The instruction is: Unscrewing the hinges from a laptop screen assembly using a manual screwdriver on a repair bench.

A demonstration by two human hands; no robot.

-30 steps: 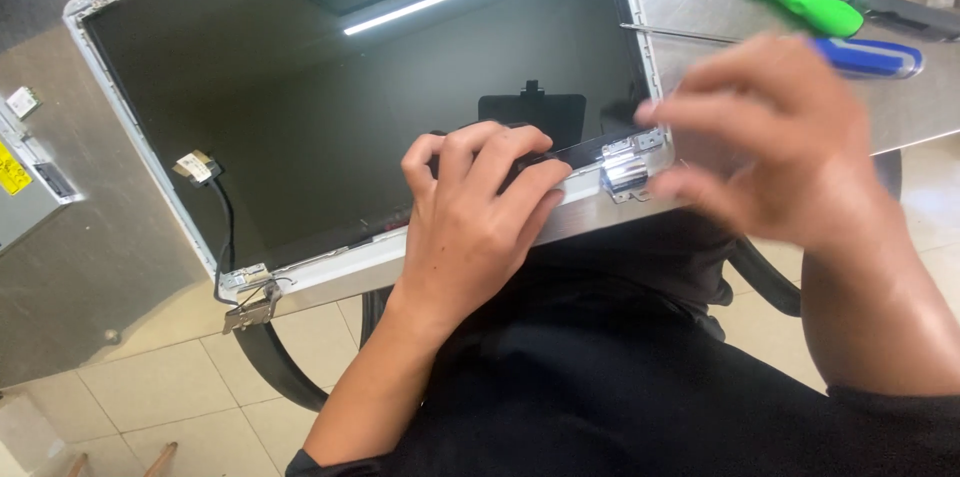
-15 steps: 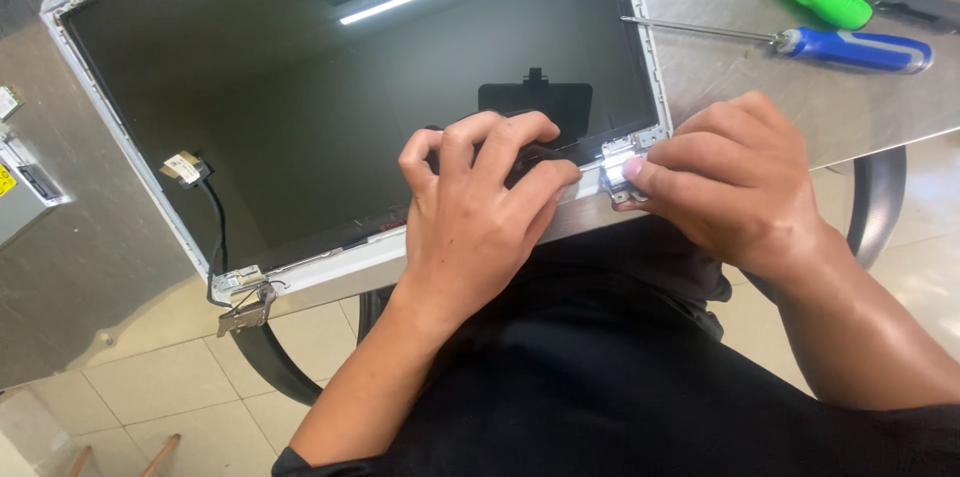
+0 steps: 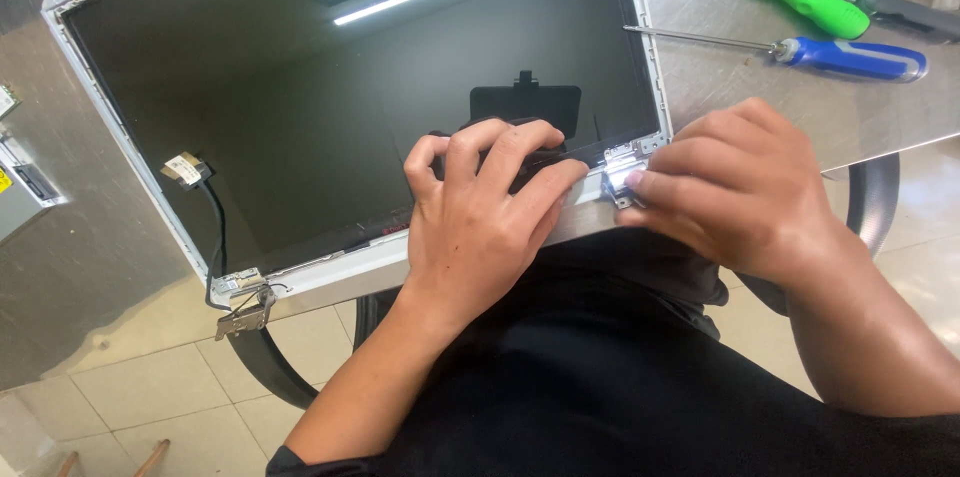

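Two hands work on the screen (image 3: 330,107), which hangs over the table (image 3: 720,87) edge. Left of its middle, a cable (image 3: 215,227) dangles and may snag. The left hand (image 3: 480,227) presses down flat, holding nothing. The right hand (image 3: 740,187) pinches the corner hinge (image 3: 622,169); a hard pull could crack the glass.

even daylight is filling the sharp head view, a ceiling tube light is glaring as a bright streak across the dark laptop screen (image 3: 350,107), the steel table (image 3: 730,67) is shining softly, and the frame corners are bending slightly.
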